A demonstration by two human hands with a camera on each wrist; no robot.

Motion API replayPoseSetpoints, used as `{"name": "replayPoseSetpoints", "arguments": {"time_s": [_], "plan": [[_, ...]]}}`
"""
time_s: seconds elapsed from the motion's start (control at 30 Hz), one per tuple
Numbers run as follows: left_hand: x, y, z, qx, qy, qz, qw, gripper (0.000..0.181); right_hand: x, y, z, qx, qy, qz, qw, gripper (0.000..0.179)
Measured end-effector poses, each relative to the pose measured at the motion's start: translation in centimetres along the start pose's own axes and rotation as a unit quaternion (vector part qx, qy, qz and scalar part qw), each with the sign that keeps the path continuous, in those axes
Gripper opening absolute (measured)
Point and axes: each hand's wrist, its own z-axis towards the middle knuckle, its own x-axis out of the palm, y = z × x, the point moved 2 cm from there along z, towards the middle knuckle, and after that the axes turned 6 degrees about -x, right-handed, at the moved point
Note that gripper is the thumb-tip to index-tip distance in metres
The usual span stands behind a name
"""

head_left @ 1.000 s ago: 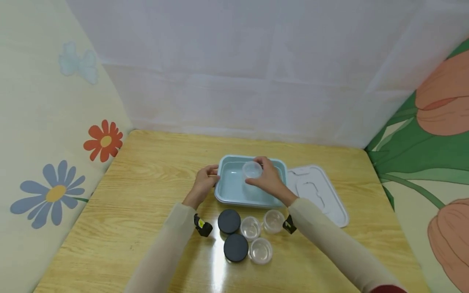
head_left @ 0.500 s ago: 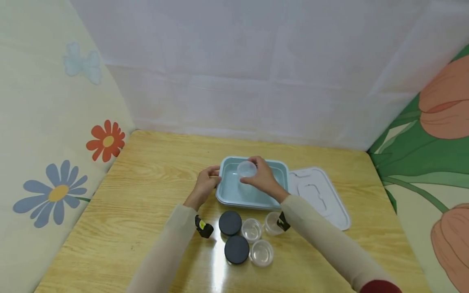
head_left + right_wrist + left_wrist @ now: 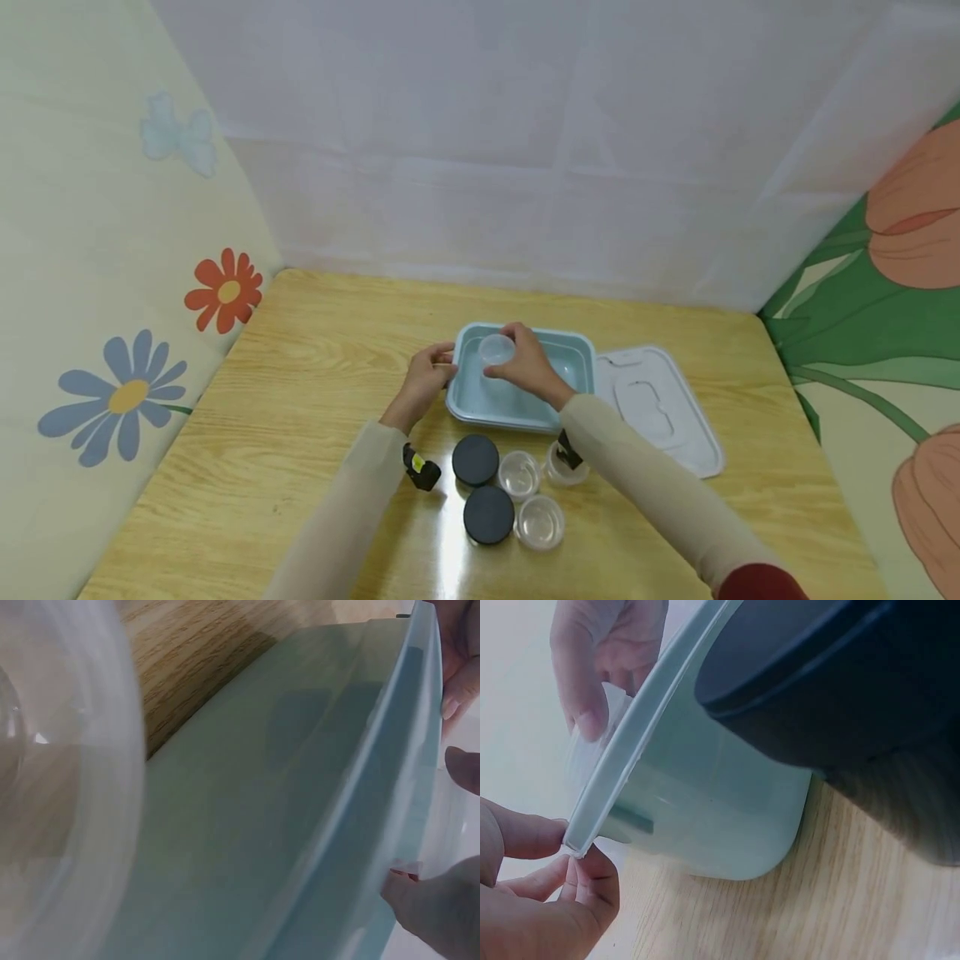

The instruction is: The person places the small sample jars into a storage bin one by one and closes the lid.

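Observation:
A pale blue rectangular tub (image 3: 555,358) stands on the table, its top uncovered. My left hand (image 3: 423,377) pinches the tub's left rim; in the left wrist view the thumb (image 3: 532,834) lies on top and curled fingers sit underneath. Inside the tub's left part, my right hand (image 3: 527,365) holds a small clear plastic cup (image 3: 496,350) between thumb and fingers. The right wrist view shows that hand (image 3: 442,900) largely behind the tub's wall (image 3: 247,795). Whether the cup touches the tub's floor I cannot tell.
In front of the tub stand two black-lidded jars (image 3: 476,460) and several clear cups (image 3: 540,522), one partly covered by the right wrist camera. A white lid (image 3: 660,408) lies flat on the table to the tub's right.
My right hand has carried the clear cup leftward within the tub, toward its left end. My left hand keeps its hold on the rim. The whole head view has shifted slightly.

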Motion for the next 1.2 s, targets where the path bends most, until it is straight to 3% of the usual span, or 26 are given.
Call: {"name": "replayPoseSetpoints", "arguments": {"time_s": [0.33, 1.2], "plan": [[0.1, 0.1, -0.1, 0.016, 0.001, -0.017, 0.9997, 0.048, 1.2, -0.3, 0.7, 0.018, 0.016, -0.012, 0.9996, 0.06], [0.0, 0.0, -0.2, 0.012, -0.003, -0.011, 0.9999, 0.048, 2.9, -0.5, 1.5, 0.021, 0.041, -0.066, 0.9967, 0.069]]}}
